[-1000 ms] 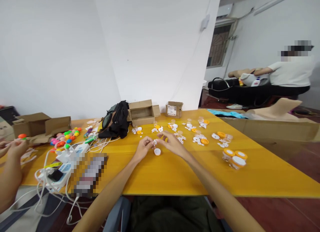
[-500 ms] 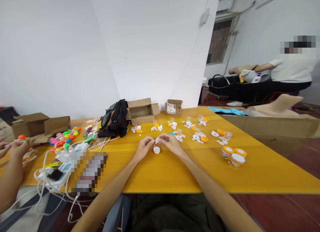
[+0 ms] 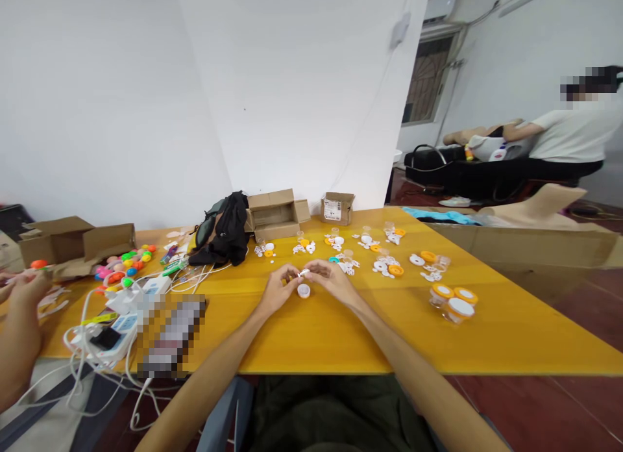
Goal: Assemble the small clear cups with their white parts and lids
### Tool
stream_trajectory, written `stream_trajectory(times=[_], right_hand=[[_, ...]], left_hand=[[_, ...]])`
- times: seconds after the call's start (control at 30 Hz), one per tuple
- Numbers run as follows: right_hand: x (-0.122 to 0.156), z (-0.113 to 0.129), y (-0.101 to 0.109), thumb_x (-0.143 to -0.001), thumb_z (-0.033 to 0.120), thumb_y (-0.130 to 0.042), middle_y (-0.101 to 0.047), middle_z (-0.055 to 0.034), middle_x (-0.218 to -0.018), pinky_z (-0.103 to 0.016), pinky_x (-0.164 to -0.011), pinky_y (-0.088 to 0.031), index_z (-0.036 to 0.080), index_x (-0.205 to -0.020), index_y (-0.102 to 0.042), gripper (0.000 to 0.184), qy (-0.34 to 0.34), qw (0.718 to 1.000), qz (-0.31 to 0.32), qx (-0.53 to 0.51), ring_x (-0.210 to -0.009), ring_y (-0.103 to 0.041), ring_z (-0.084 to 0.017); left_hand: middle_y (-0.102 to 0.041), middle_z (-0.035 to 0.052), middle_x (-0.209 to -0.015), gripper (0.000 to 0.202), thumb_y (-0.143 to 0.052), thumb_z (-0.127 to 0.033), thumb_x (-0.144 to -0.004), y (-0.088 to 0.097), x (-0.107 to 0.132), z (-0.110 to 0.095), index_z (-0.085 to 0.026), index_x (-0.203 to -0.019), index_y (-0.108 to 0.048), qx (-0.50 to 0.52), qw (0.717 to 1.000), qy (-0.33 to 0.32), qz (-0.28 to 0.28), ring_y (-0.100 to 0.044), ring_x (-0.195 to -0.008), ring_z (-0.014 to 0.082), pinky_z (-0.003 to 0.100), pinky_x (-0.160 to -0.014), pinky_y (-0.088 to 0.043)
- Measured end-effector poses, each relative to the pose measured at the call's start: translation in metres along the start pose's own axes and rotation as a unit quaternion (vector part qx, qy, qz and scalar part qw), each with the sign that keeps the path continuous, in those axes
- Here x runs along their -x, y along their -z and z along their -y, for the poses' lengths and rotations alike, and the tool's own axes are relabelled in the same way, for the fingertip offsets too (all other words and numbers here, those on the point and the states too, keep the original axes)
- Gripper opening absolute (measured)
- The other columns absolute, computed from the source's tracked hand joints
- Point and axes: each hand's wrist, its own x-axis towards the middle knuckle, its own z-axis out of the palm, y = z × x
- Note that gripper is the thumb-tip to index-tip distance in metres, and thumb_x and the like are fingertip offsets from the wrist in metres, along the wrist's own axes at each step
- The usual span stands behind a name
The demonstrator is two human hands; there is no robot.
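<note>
Between the fingertips of both hands is a small white plastic piece [image 3: 304, 273]. My left hand [image 3: 282, 286] pinches it from the left, and my right hand [image 3: 331, 280] pinches it from the right. Just below the fingers, a small round white cup [image 3: 304, 290] stands on the yellow table, touched by neither hand as far as I can see. Beyond the hands lie groups of white flat pieces [image 3: 349, 266], with orange rings [image 3: 396, 270] and clear jars [image 3: 442, 263] among them.
Three lidded jars [image 3: 460, 308] stand to the right. On the left are a phone [image 3: 174, 335], a power strip [image 3: 124, 332] with tangled cables and colourful balls [image 3: 130, 263]. A black bag [image 3: 226, 234] and open cardboard boxes [image 3: 275, 218] line the back. A co-worker's hand [image 3: 26, 289] is at far left.
The white piece has been turned between my fingers and now lies more sideways. Both hands stay almost in place above the cup.
</note>
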Motion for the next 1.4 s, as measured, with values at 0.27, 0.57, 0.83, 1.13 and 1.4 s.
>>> stream_trajectory(times=[0.27,0.57,0.83,1.13,1.4], right_hand=[[0.004,0.002,0.0,-0.077,0.039,-0.068,-0.073,-0.0034,-0.086,-0.035,-0.079,-0.052,0.022,-0.084,-0.068,0.019,0.018,0.996,0.004,0.082,-0.085,-0.067,-0.022],[0.005,0.003,0.001,-0.079,0.041,-0.064,-0.074,-0.004,-0.084,-0.035,-0.077,-0.052,0.021,-0.084,-0.07,0.021,0.024,0.996,-0.001,0.091,-0.082,-0.067,-0.023],[0.005,0.004,0.008,-0.085,0.038,-0.06,-0.075,-0.0063,-0.089,-0.035,-0.071,-0.052,0.023,-0.09,-0.075,0.022,0.056,0.983,-0.003,0.177,-0.083,-0.067,-0.024],[0.009,0.006,0.003,-0.087,0.028,-0.059,-0.072,-0.0054,-0.082,-0.032,-0.07,-0.05,0.022,-0.088,-0.073,0.016,0.088,0.959,0.045,0.265,-0.075,-0.063,-0.021],[0.013,0.01,0.002,-0.09,0.023,-0.057,-0.069,-0.0048,-0.082,-0.032,-0.074,-0.048,0.022,-0.086,-0.072,0.015,0.111,0.944,0.062,0.303,-0.077,-0.062,-0.021]], left_hand=[[-0.065,-0.0001,-0.073,0.013,-0.067,-0.034,-0.078,0.001,0.002,-0.009,-0.02,-0.075,-0.066,-0.035,0.999,-0.014,-0.002,-0.055,-0.069,0.0153,0.026,-0.067,-0.042],[-0.066,0.001,-0.078,0.017,-0.063,-0.037,-0.082,0.004,0.003,-0.01,-0.021,-0.08,-0.066,-0.067,0.997,-0.031,0.03,-0.057,-0.075,0.017,0.028,-0.072,-0.042],[-0.065,0.0031,-0.092,0.035,-0.079,-0.031,-0.067,0.01,0.014,0.001,-0.022,-0.098,-0.065,-0.117,0.989,-0.021,0.086,-0.058,-0.085,0.021,0.033,-0.084,-0.046],[-0.061,0.0014,-0.082,0.014,-0.073,-0.022,-0.07,0.008,0.008,0.007,-0.021,-0.081,-0.065,-0.148,0.981,-0.044,0.113,-0.055,-0.079,0.019,0.031,-0.078,-0.045],[-0.057,0.0005,-0.08,0.013,-0.072,-0.023,-0.071,0.008,0.007,0.008,-0.02,-0.08,-0.062,-0.145,0.981,-0.048,0.12,-0.052,-0.077,0.0178,0.03,-0.076,-0.044]])
